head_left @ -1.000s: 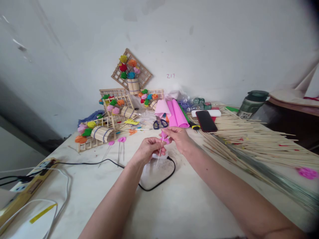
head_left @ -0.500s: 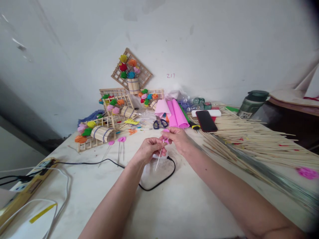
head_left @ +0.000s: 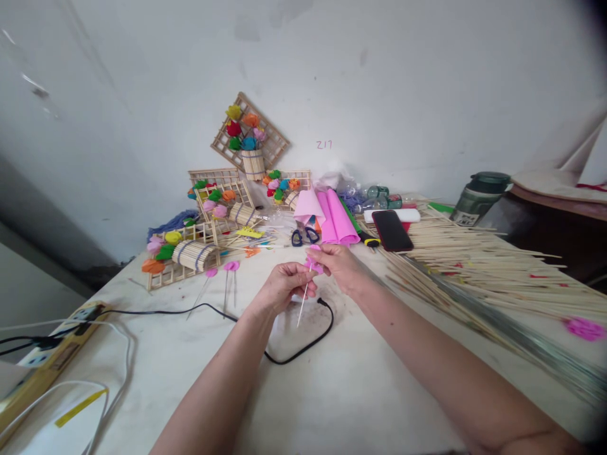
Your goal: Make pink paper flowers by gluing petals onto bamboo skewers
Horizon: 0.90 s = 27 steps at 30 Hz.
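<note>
over the table [head_left: 341, 404] | stick [head_left: 302, 308] aslant, pointing near-left | pink paper [head_left: 317, 268] far end

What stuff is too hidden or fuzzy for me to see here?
All in the head view:
Pink piece: full shape, partly covered by the right hand.
White stick: upper tip, lost against pink piece and fingers.
Dark green tumbler: label, too small to read.
Yellow power strip: one end, cut off by left edge.
</note>
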Available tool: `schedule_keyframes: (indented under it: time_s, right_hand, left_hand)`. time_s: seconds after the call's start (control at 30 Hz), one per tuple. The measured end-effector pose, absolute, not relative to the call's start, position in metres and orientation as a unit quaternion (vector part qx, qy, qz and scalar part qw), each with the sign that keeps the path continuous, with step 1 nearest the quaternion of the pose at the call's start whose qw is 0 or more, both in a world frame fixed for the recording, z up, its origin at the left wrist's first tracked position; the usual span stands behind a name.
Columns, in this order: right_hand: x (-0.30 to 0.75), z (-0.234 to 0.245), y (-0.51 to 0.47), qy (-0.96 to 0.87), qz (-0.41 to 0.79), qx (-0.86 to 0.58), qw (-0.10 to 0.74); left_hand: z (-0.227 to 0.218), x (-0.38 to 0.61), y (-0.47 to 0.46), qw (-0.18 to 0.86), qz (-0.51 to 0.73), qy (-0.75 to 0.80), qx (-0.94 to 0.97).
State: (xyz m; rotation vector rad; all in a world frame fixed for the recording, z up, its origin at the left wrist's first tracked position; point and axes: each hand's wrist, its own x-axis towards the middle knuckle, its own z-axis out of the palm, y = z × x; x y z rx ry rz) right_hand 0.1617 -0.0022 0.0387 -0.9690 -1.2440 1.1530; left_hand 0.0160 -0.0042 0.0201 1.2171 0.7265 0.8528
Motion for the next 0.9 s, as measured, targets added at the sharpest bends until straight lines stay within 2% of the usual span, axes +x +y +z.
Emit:
schedule_keyframes:
  time_s: [0.4, 0.63, 0.9]
  right_hand:
    - [0.150, 0.028, -0.004, -0.458, 0.465, -0.418, 0.631]
    - [0.156, 0.031, 0.000, -0.501, 0.500, -0.408, 0.577]
    - [0.156, 0.031, -0.001, -0.489, 0.473, -0.397, 0.616]
  left_hand:
    - [0.022, 0.024, -0.009, 0.667, 0.397, 0.343, 0.529]
    - [0.022, 0.020, -0.006, 0.665, 0.410, 0.336, 0.526]
    - [0.022, 0.020, -0.007, 0.658, 0.402, 0.344, 0.536]
